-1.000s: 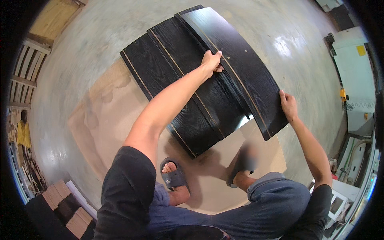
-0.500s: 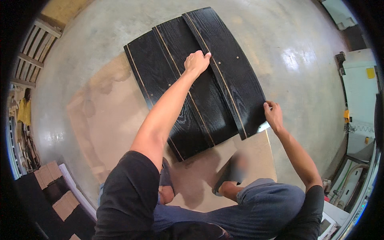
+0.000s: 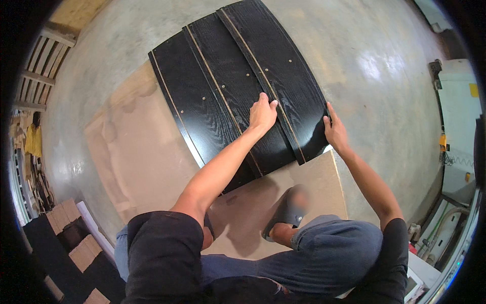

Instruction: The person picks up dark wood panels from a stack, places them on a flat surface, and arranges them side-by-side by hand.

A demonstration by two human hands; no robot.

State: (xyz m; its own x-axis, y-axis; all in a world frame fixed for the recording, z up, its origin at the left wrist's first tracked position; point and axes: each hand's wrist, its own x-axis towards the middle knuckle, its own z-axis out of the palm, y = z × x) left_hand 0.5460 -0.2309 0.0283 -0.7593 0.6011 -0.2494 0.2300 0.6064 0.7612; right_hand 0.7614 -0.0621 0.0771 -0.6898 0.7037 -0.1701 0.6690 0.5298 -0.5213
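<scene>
Watching boards (image 3: 238, 96): three black ones, wood grain showing, overlapped like shingles, rightmost on top.
Trim and dots: pale tan strip (image 3: 202, 57) down each left side, small brassy dots (image 3: 247, 75) on the faces, glossy toward the lower left.
Floor spot: partly over a tan sheet (image 3: 136, 137), partly over grey floor (image 3: 374, 121).
Left hand (image 3: 263, 112): curled at the rightmost board's left edge; from my remote seat I can't tell if it's gripping.
Right hand (image 3: 334, 129): opened out against the outer edge.
</scene>
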